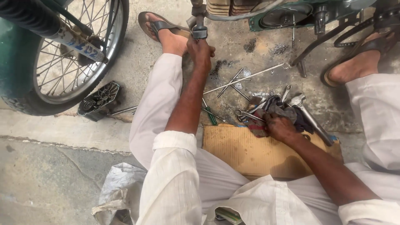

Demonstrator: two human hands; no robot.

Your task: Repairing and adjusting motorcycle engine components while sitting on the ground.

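Left hand (200, 49): stretched to the far side, fingers curled tight around a metal tool handle (199, 30) that stands upright under the motorcycle engine (287, 14).
Tool handle: far middle of the scene, just right of the left foot in a sandal (160, 26); its top end goes up to the machine and out of view.
Right hand (280, 127): near the middle-right, palm down, fingers bent and pressing into a dark rag (278, 109); whether they grip anything under the cloth cannot be told.
Rag: lies bunched on the ground at the far edge of the cardboard sheet (250, 150), among loose tools.
Tools: a hammer (310, 118) just right of the rag, pliers (246, 115) just left of it, a spanner (286, 92) on its far side, a green-handled screwdriver (210, 116) further left, and a long thin rod (246, 78) slanting across the oily ground beyond.
Left side: a spoked wheel (62, 54) with its tyre, and a small dark engine cover (98, 100) lying beside it.
Right foot (354, 62): far right, in a sandal, next to the machine.
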